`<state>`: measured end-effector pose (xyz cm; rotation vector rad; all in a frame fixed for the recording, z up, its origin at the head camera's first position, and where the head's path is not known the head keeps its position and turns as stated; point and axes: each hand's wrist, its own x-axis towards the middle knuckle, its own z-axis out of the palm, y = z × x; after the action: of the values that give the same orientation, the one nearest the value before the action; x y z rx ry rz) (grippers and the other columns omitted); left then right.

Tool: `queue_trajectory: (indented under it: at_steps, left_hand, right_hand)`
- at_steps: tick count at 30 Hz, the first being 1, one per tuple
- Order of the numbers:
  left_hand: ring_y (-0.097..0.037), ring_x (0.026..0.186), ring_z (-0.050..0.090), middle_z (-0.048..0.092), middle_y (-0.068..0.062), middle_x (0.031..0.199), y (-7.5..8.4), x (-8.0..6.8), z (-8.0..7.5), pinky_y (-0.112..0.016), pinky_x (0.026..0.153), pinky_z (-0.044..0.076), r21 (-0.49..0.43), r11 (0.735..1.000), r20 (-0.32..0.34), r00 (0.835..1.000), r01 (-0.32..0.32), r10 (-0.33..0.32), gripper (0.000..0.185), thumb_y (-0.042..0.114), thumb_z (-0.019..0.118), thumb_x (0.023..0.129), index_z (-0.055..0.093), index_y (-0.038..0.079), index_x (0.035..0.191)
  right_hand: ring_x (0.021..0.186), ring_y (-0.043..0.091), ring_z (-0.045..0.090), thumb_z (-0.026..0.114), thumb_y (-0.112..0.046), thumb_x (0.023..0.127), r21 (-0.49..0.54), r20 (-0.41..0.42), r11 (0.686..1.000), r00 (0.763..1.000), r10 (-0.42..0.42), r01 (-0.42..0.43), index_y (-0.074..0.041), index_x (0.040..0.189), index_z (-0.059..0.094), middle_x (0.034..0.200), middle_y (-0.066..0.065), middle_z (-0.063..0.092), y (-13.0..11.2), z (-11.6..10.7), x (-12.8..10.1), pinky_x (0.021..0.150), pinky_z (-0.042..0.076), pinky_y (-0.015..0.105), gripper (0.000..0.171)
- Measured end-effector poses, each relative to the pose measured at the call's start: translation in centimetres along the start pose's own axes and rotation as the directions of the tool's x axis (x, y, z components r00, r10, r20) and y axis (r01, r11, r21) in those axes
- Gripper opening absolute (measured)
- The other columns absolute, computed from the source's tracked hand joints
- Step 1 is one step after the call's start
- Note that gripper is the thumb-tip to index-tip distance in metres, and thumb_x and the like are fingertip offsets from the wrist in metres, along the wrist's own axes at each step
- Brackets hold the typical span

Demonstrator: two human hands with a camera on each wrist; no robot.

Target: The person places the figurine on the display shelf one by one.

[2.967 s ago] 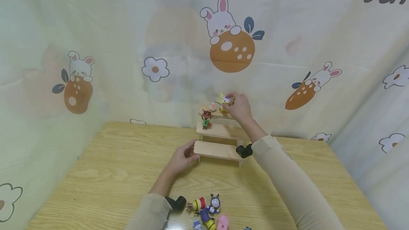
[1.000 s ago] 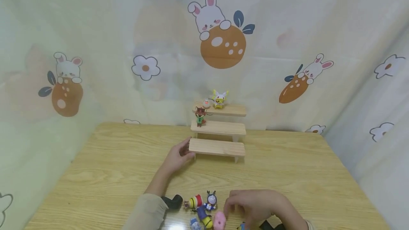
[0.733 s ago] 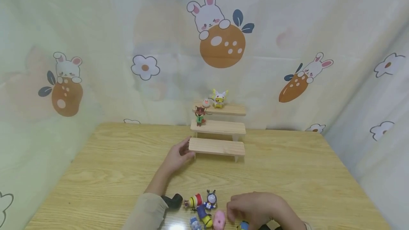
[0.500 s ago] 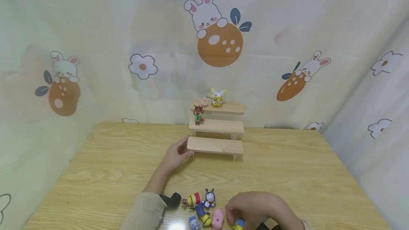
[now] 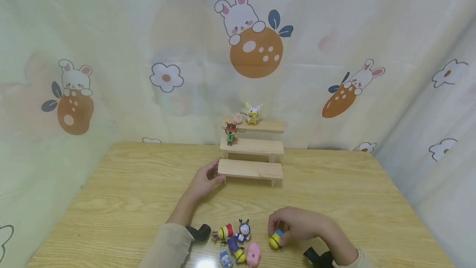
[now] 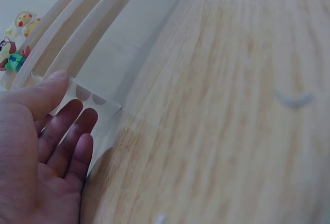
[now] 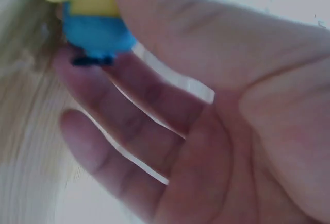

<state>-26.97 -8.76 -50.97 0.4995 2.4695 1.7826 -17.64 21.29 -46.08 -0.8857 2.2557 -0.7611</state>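
Between thumb and fingers, my right hand (image 5: 303, 222) pinches a yellow toy figure (image 5: 275, 240) with blue overalls, close over the table at front right. Blue overalls and small black feet of this Minion-like figure show in the right wrist view; its head is cut off there. My left hand (image 5: 202, 182) holds the left end of a three-step wooden display stand (image 5: 251, 169), thumb (image 6: 54, 85) at the bottom step and other fingers loosely bent by its clear side panel (image 6: 98, 96). A fox figure (image 5: 230, 135) stands on the middle step. On top are a yellow-and-white figure (image 5: 253, 115) and a small round white one (image 5: 238, 118).
Several toys lie in a cluster before me: a red-and-yellow figure (image 5: 224, 232), a dark-blue horned one (image 5: 243, 230), a blue-and-yellow one (image 5: 236, 250), a light-blue one (image 5: 225, 259) and a pink one (image 5: 253, 254). A patterned curtain (image 5: 186, 32) hangs behind the table (image 5: 148, 202).
My right hand has left the yellow-and-white figure on the top step, come down to the front, taken the blue-and-yellow Minion-like figure and shifted it slightly forward. The left hand stays at the stand.
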Motion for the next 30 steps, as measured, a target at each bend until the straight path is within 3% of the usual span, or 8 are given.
queue_trajectory:
  at_steps: [4, 10, 15, 19, 23, 27, 30]
  left_hand:
    - [-0.030, 0.108, 0.061, 0.058, -0.020, 0.128, -1.6, 0.6, 0.3, -0.040, 0.096, 0.051, 0.006, 1.000, -0.019, 1.000, 0.008, -0.007, 0.066, 0.010, 0.067, 0.088, 0.035, 0.003, 0.145]
    - [-0.025, 0.108, 0.062, 0.059, -0.014, 0.128, -2.6, 1.2, 0.2, -0.037, 0.096, 0.051, -0.001, 1.000, -0.030, 1.000, 0.010, -0.010, 0.068, 0.016, 0.069, 0.086, 0.037, 0.010, 0.146]
    - [-0.025, 0.109, 0.062, 0.059, -0.014, 0.129, -2.6, 1.4, 0.2, -0.035, 0.096, 0.051, 0.004, 1.000, -0.022, 1.000, -0.004, 0.004, 0.068, 0.018, 0.068, 0.087, 0.036, 0.009, 0.147]
    - [-0.027, 0.110, 0.061, 0.059, -0.015, 0.130, -2.7, 1.4, 0.3, -0.037, 0.097, 0.050, -0.011, 1.000, -0.018, 1.000, -0.001, 0.001, 0.069, 0.016, 0.068, 0.087, 0.035, 0.009, 0.147]
    - [-0.031, 0.111, 0.060, 0.057, -0.019, 0.131, -2.7, 1.3, 0.4, -0.042, 0.099, 0.049, -0.022, 1.000, -0.018, 1.000, -0.003, 0.002, 0.068, 0.011, 0.067, 0.087, 0.034, 0.006, 0.147]
    - [-0.033, 0.111, 0.060, 0.057, -0.022, 0.130, -0.8, 0.5, 0.1, -0.042, 0.098, 0.049, 0.002, 1.000, -0.003, 1.000, -0.006, 0.006, 0.066, 0.010, 0.066, 0.089, 0.034, 0.001, 0.146]
    - [-0.029, 0.109, 0.061, 0.059, -0.018, 0.128, -1.0, 0.4, 0.1, -0.039, 0.096, 0.050, 0.007, 1.000, -0.001, 1.000, -0.002, 0.002, 0.066, 0.013, 0.067, 0.088, 0.035, 0.004, 0.146]
  right_hand:
    - [0.088, 0.006, 0.060, 0.071, -0.018, 0.084, -0.016, -0.139, 0.999, 0.990, 0.031, -0.033, -0.023, 0.094, 0.064, 0.093, -0.013, 0.063, 1.5, -0.6, 0.2, 0.077, 0.051, 0.026, 0.014]
    - [0.091, 0.011, 0.061, 0.068, -0.027, 0.088, -0.084, -0.329, 0.993, 0.943, 0.049, -0.081, -0.019, 0.102, 0.063, 0.099, -0.008, 0.064, 3.0, -1.1, 1.2, 0.078, 0.052, 0.028, 0.017]
    - [0.093, 0.015, 0.062, 0.066, -0.026, 0.089, -0.081, -0.388, 0.991, 0.919, 0.065, -0.104, -0.014, 0.109, 0.062, 0.106, -0.001, 0.064, 3.2, -1.4, 1.3, 0.077, 0.053, 0.028, 0.025]
    - [0.101, 0.022, 0.060, 0.072, -0.028, 0.083, -0.138, -0.403, 0.983, 0.913, 0.059, -0.125, -0.012, 0.118, 0.061, 0.115, 0.005, 0.059, 2.6, -1.5, 0.8, 0.083, 0.054, 0.037, 0.040]
    - [0.104, 0.020, 0.055, 0.079, -0.026, 0.076, -0.286, -0.418, 0.950, 0.908, -0.004, -0.127, -0.015, 0.117, 0.063, 0.114, 0.001, 0.057, 1.7, -0.8, 1.1, 0.087, 0.051, 0.039, 0.046]
    - [0.092, 0.010, 0.047, 0.082, -0.026, 0.071, -0.413, -0.458, 0.897, 0.887, -0.059, -0.154, -0.017, 0.110, 0.067, 0.102, -0.007, 0.055, 1.2, 0.5, 1.9, 0.075, 0.047, 0.027, 0.042]
    - [0.085, 0.008, 0.043, 0.082, -0.024, 0.069, -0.474, -0.500, 0.858, 0.862, -0.078, -0.197, -0.019, 0.100, 0.068, 0.093, -0.010, 0.052, 1.2, 1.3, 2.6, 0.069, 0.044, 0.023, 0.034]
